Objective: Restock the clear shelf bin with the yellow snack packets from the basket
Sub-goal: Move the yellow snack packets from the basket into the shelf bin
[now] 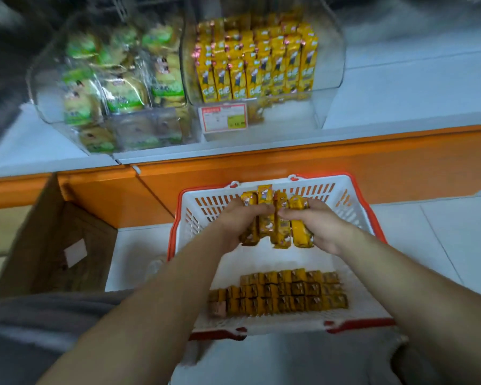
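Note:
Above the white basket with a red rim (353, 207), my left hand (240, 220) and my right hand (317, 226) together grip a bunch of several yellow snack packets (275, 218) held upright side by side. More yellow packets (281, 294) lie in rows on the basket's floor near its front. On the shelf above stands the clear bin (331, 79), its left and middle part filled with rows of upright yellow packets (256, 62); a price tag (224, 118) hangs on its front.
A second clear bin (47, 87) with green-labelled bun packs stands left of the yellow one. The shelf has an orange front edge (317, 162). An open cardboard box (53, 245) sits on the floor left of the basket. White floor tiles lie to the right.

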The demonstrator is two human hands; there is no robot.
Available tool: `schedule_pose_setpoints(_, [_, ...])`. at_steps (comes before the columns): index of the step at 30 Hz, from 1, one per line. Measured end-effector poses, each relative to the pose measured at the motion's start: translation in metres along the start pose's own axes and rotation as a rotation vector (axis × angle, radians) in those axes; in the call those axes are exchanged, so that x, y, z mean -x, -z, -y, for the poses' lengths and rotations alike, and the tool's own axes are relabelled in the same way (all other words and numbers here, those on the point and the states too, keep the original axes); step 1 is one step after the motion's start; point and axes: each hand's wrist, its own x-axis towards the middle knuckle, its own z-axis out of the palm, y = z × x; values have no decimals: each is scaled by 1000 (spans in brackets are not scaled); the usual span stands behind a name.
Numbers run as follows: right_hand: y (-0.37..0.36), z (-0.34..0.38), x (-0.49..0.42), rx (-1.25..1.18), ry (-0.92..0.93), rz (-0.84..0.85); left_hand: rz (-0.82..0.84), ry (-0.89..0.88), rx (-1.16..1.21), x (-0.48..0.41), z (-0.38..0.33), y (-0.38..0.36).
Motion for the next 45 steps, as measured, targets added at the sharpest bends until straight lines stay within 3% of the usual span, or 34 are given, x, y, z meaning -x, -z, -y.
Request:
schedule_pose_setpoints(3, [3, 48, 33, 52, 129, 78, 39, -151, -103, 31, -51, -1])
schedule_pose_setpoints(6, [0, 96, 64, 148, 264, 34, 28, -276, -161, 65, -97, 0])
schedule_pose_setpoints(12, [-3, 155, 116, 156, 363, 103, 86, -331, 35, 110, -129, -4])
schedule_pose_setpoints(18, [-7, 177, 113, -7, 320, 127, -4, -314, 179, 106, -143, -16])
schedule_pose_setpoints(25, [-12, 190, 86, -76, 326, 140, 55, -269, 153, 94, -161, -9])
schedule_pose_setpoints(27, [-17, 193, 81, -66, 328, 99, 51, -343, 77, 91, -161, -10])
schedule_pose_setpoints(33, [-24, 200, 71, -53, 176, 109, 59, -391, 12, 84, -161, -6])
schedule_pose_setpoints(38, [-16, 205, 70, -146, 177, 137, -46, -378, -21, 83, -167, 14])
schedule_pose_setpoints(45, [-10, 206, 76, -149, 206, 107, -50, -419, -34, 95, -176, 37])
